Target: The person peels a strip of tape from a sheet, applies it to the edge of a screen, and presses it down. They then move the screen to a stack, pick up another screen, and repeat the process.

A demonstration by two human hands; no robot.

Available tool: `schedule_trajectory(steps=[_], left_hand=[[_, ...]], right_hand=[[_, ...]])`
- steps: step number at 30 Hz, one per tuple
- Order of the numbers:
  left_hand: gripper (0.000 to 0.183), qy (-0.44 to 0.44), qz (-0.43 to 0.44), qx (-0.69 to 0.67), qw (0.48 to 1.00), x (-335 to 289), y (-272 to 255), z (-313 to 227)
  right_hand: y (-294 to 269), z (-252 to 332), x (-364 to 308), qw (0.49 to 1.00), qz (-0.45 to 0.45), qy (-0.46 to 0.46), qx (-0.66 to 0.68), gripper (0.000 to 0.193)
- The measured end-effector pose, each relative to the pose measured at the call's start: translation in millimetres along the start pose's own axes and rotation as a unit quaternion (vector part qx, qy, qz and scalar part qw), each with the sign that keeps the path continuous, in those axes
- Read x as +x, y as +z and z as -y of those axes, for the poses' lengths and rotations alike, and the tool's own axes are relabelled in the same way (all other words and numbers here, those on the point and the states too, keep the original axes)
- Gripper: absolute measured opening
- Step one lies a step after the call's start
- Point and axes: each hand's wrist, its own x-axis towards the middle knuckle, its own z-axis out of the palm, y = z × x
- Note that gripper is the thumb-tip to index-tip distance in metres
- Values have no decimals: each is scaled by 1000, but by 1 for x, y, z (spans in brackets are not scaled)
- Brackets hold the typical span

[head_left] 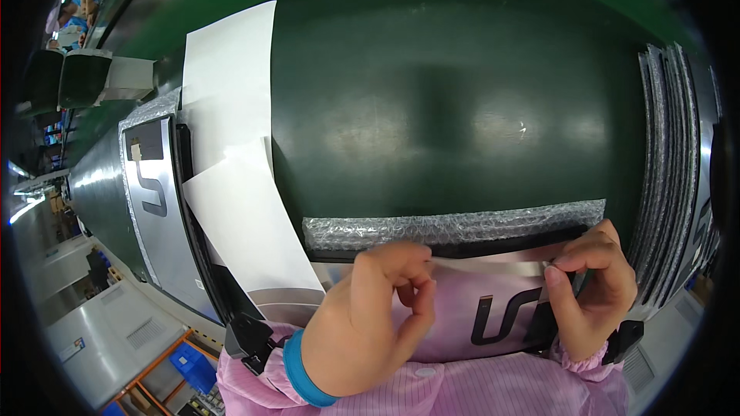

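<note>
A shiny silver panel (451, 320) with a black curved mark lies in front of me and reflects my pink sleeve. Stretched above it, close to its dark far edge, is a thin pale strip (489, 266). My left hand (370, 304) pinches the strip's left end, with a blue band round the wrist. At the other end, the thumb and fingers of my right hand (597, 281) are closed on the strip. What the strip is made of cannot be made out. Bubble wrap (455, 227) shows along the panel's far side.
White sheets (227, 85) overlap on the green table (455, 108), left of the panel. Another silver panel (166, 212) lies on bubble wrap farther left. A row of bubble-wrapped panels (667, 169) stands at the right. Orange shelving (146, 370) with a blue bin (193, 367) is at lower left.
</note>
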Motion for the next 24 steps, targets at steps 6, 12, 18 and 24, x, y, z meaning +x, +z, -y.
schedule_trajectory(steps=[6, 12, 18, 24], left_hand=[[27, 35, 30, 15, 999, 11, -9, -1], [19, 12, 19, -40, 999, 6, -13, 5], [20, 8, 28, -83, 996, 7, -13, 5], [19, 42, 31, -62, 997, 12, -14, 7]], right_hand=[[-3, -6, -3, 999, -28, -5, 25, 19], [-3, -6, -3, 999, -25, 7, 32, 19], [-2, -6, -4, 999, -24, 5, 37, 19], [-4, -5, -4, 999, -21, 8, 36, 18]])
